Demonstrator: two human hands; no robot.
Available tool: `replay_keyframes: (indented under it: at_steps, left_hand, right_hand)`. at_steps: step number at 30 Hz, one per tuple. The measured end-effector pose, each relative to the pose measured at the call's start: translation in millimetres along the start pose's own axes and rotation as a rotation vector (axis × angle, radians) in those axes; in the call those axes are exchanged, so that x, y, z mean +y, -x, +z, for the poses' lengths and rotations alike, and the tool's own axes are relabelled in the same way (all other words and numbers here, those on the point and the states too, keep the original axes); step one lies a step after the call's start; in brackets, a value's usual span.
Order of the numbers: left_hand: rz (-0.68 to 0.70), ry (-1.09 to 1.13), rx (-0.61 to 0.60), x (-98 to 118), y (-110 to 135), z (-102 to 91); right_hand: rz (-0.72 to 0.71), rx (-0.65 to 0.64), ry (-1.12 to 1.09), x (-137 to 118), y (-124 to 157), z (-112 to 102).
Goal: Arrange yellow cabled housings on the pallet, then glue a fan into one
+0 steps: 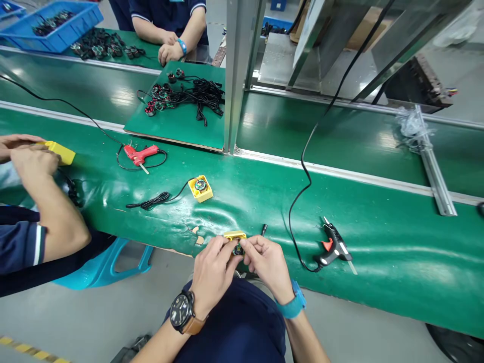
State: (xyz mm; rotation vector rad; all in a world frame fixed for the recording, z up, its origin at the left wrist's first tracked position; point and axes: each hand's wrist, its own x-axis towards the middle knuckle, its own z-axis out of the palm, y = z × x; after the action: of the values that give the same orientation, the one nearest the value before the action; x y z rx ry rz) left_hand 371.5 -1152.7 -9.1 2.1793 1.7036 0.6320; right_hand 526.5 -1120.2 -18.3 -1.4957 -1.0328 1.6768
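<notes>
Close to the front edge of the green bench, a yellow plastic housing (235,234) with a small circuit board (238,249) in it is held between both hands. My left hand (216,269) is closed around the housing's left side. From the right, my right hand (266,259) pinches at the board and the housing's edge; its fingertips partly cover the board. A black cable end (263,229) lies just beyond my right hand. Farther up the bench sits another yellow housing (204,194) with a round board inside and a coiled black cable (155,200) attached.
A black glue gun (335,247) lies to the right, its cord running up the bench. At left are a red glue gun (139,154) and a co-worker's hands (36,156) with a yellow housing. Cabled boards (189,98) lie on a raised green panel beside a metal post (234,75).
</notes>
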Motion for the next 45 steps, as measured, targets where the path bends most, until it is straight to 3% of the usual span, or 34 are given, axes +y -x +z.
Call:
replay_keyframes:
  at_steps: [6,11,22,29,31,34,36,37,39,41,45]
  left_hand:
    - [0.007,0.028,0.016,-2.5,-1.4,0.2]
    - [0.064,-0.053,-0.017,-1.1,-5.1,-3.3]
    - [0.196,-0.314,-0.342,7.4,-38.1,-29.9]
    - [0.326,-0.35,-0.253,-2.3,-39.6,-28.2]
    - [0.337,-0.299,-0.208,-7.5,-35.1,-25.0]
    - [0.381,-0.244,-0.144,-13.7,-28.7,-20.1]
    - [0.421,-0.233,-0.104,-15.5,-26.0,-18.0]
    - [0.436,-0.233,-0.085,-15.7,-25.1,-17.5]
    - [0.456,-0.24,-0.049,-15.5,-23.6,-17.3]
    - [0.468,-0.244,-0.015,-15.8,-21.9,-17.5]
    - [0.475,-0.24,0.056,-20.6,-17.2,-16.1]
  right_hand:
    - [-0.051,0.174,-0.05,12.2,9.4,-6.6]
    - [-0.091,0.113,0.021,16.4,7.9,0.6]
    - [-0.222,0.177,0.203,15.5,4.2,7.3]
    - [-0.309,0.224,0.182,23.6,9.5,13.8]
    - [-0.297,0.335,0.169,29.6,12.1,3.0]
    - [-0.193,0.75,0.219,38.7,16.5,-35.5]
    - [-0.025,1.051,0.36,41.9,19.4,-70.0]
    - [0.105,1.141,0.458,42.4,20.2,-87.0]
    - [0.374,1.164,0.624,42.3,19.3,-116.1]
    - [0.541,1.054,0.702,42.9,14.6,-136.6]
    - [0.501,0.893,0.645,51.7,2.1,-157.9]
